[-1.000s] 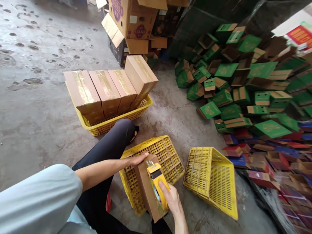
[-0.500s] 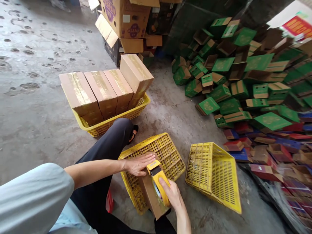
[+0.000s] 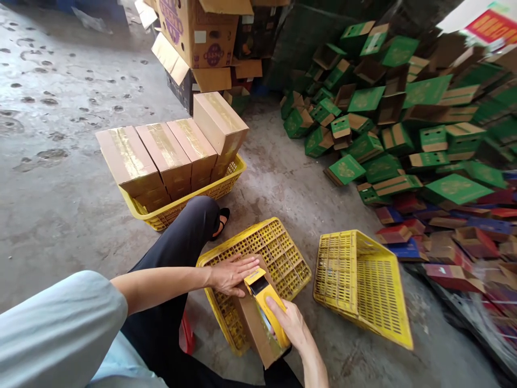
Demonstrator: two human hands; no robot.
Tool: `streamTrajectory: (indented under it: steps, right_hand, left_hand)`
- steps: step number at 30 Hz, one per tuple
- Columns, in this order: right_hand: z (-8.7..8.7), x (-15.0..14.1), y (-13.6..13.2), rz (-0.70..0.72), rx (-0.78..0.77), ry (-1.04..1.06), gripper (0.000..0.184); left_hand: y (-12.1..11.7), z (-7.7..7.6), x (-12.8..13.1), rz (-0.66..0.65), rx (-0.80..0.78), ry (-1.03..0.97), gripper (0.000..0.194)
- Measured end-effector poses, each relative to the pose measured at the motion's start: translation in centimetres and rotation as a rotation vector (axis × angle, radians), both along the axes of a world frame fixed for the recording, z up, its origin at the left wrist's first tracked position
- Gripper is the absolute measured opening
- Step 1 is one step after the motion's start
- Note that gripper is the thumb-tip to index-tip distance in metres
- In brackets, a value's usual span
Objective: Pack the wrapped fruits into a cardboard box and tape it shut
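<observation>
Right hand [image 3: 294, 324] gripped yellow tape dispenser [image 3: 273, 307] against brown carton [image 3: 255, 328], bottom center of frame. Left hand [image 3: 231, 276] lay flat, outstretched, on carton's upper end. Carton rested on yellow crate [image 3: 285, 249]. Taped boxes [image 3: 159, 151] stood in yellow basket [image 3: 194, 200], left of center; green cartons [image 3: 374, 153] lay upper right.

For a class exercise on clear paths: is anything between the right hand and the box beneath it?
Yes: the tape dispenser in the right hand lies between that hand and the box. The left hand rests on the box's far end.
</observation>
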State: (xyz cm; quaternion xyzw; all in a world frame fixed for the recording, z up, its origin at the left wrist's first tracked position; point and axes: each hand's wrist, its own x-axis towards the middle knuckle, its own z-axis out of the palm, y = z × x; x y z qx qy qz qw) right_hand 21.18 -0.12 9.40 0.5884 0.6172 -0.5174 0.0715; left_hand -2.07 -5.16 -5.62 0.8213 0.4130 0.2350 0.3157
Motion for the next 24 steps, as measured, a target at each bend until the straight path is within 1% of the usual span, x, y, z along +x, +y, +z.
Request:
streamTrajectory:
  steps: [3, 5, 9, 13, 17, 20, 24]
  right_hand:
    - [0.1, 1.6, -0.8, -0.02, -0.035, -0.014, 0.045]
    - [0.3, 2.8, -1.5, -0.06, -0.05, -0.024, 0.046]
    - [0.7, 4.5, -2.8, -0.103, -0.011, -0.003, 0.047]
    - [0.3, 4.8, -3.2, -0.095, 0.02, -0.005, 0.047]
    - [-0.5, 5.2, -3.4, -0.069, 0.024, 0.018, 0.048]
    - [-0.8, 5.3, -3.7, -0.075, 0.034, 0.034, 0.046]
    - [-0.6, 5.1, -3.9, -0.102, 0.047, 0.038, 0.045]
  left_hand:
    - [-0.2, -0.1, 0.4, 0.019, 0.028, 0.013, 0.098]
    - [-0.2, 0.1, 0.5, 0.024, 0.038, 0.025, 0.096]
    - [-0.4, 0.7, 0.3, 0.011, 0.047, 0.077, 0.104]
    - [-0.8, 0.8, 0.4, 0.004, 0.106, 0.128, 0.112]
    - [-1.5, 0.5, 1.5, 0.037, 0.203, 0.17, 0.114]
    - [-1.9, 0.4, 2.7, 0.003, 0.256, 0.193, 0.117]
    - [-1.8, 0.4, 3.5, -0.051, 0.271, 0.22, 0.12]
